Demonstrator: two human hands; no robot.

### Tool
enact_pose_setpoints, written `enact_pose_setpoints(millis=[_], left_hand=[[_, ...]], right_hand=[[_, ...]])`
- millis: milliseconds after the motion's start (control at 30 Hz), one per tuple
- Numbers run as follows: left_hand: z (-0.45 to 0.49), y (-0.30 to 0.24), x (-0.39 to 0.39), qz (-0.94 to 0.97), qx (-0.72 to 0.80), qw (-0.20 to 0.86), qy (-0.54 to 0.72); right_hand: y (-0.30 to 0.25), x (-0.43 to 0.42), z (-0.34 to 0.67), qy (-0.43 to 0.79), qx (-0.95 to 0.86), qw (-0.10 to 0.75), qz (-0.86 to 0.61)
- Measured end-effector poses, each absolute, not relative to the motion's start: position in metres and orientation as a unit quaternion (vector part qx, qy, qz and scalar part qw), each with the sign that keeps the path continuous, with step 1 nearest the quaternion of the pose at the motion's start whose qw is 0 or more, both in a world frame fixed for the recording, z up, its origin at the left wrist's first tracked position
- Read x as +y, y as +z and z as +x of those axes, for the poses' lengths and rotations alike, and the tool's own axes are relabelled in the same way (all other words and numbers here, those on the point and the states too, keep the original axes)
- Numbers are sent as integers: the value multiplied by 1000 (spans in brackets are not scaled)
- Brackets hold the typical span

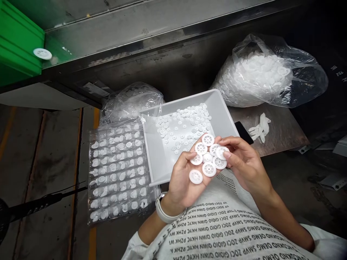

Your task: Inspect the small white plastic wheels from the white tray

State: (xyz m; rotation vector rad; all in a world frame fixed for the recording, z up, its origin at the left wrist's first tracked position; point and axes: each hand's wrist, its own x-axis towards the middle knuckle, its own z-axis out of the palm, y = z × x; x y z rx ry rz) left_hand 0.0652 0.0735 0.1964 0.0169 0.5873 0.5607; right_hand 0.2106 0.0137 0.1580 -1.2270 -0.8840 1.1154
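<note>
Several small white plastic wheels (209,168) with spokes lie in the cupped palm of my left hand (182,180). Its thumb presses on a wheel (196,159) at the left of the pile. Between the thumb and fingers of my right hand (245,162), one wheel (222,152) is pinched at the pile's right edge. Just beyond both hands is a grey plastic bin (227,121), with many small white round pieces (193,115) scattered over its floor. Part of the bin's near side is hidden behind my hands.
Left of the bin lies a clear blister tray (118,173) filled with white pieces. Clear bags of white parts stand behind it (132,99) and at the right (252,76). A white glove (260,128) rests beside a dark flat object (243,132). Upper left: green crate (20,39), loose wheel (42,54).
</note>
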Motion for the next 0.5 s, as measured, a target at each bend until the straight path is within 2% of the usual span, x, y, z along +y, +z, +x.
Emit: enact_pose_setpoints(millis=[500], left_hand=[[64,195,73,0,277,919,280]], right_hand=[[161,11,205,477,-363,595,-536]])
